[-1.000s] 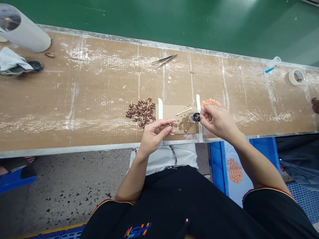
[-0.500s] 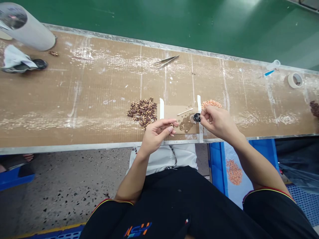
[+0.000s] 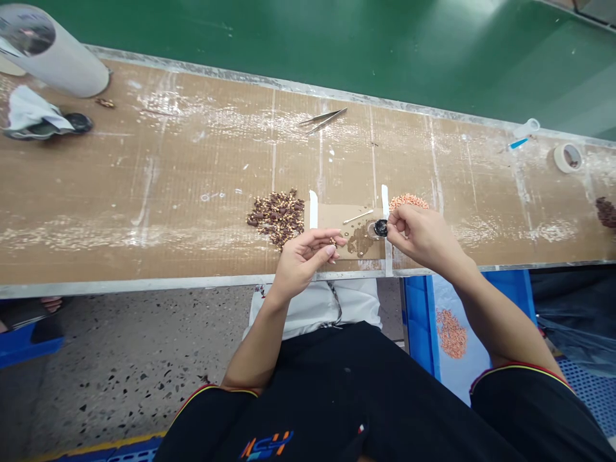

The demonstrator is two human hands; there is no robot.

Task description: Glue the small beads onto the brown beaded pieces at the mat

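Note:
My left hand is closed in a pinch, with a tiny brown-and-gold piece at its fingertips, like those in the dark brown and gold pile beside it. My right hand is pinched shut at the edge of a small round black dish; what its fingers hold, if anything, is too small to make out. Between the hands lies a cardboard sheet with wet brown stains, held by white tape strips. A cotton swab rests on it. Behind my right hand sits a pile of small orange pieces.
Tweezers lie farther back on the cardboard-covered bench. A large white roll stands at the far left. On the right are a tape roll and a blue-tipped item. Below the bench, a blue bin holds more orange pieces.
Both hands keep almost the same pose and place. The view has shifted very slightly; nothing is visibly picked up or let go.

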